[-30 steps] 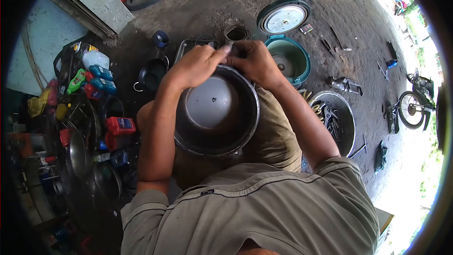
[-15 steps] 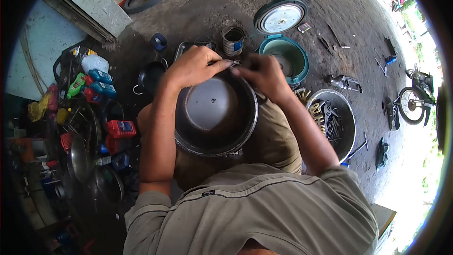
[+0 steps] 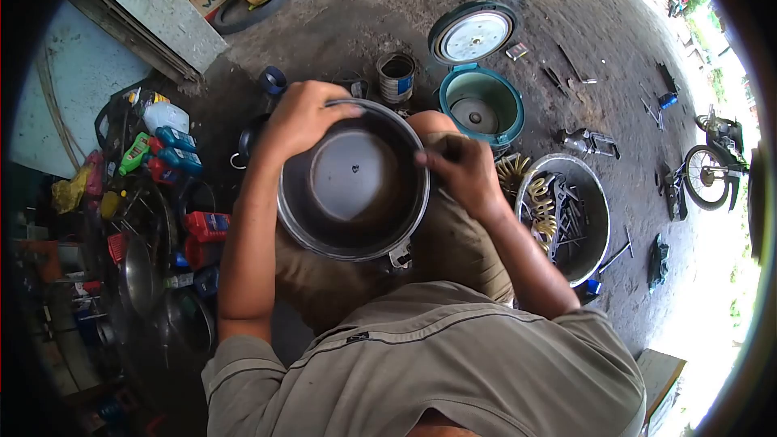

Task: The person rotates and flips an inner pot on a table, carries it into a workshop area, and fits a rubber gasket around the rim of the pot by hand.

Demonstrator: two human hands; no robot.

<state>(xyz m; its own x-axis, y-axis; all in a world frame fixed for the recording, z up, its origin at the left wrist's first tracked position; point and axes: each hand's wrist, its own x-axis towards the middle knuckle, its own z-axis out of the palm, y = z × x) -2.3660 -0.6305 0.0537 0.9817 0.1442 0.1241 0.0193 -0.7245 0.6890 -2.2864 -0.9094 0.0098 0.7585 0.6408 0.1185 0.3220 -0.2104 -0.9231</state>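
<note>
A round dark metal pan (image 3: 354, 252) rests on my lap, its hollow side facing up, with a small hole in its middle. My left hand (image 3: 306, 120) is closed over the pan's upper left rim. Just off the right side of the rim is my right hand (image 3: 465, 168), its thumb pointing at the pan; its other fingers are curled and partly hidden, so I cannot tell if they hold anything. A small metal bracket (image 3: 400, 254) sticks out at the pan's lower right edge.
Beyond my knees stand an open tin can (image 3: 396, 78) and a green round container (image 3: 482, 105) with its lid (image 3: 472, 35) raised. A basin (image 3: 595, 186) of tools and coiled hose is at my right. Bottles (image 3: 180, 148) crowd the left. A motorcycle (image 3: 712, 166) stands far right.
Both hands have parted from their meeting point at the pan's far rim, left hand to the left, right hand down to the right. The pan has shifted left and turned, showing the bracket.
</note>
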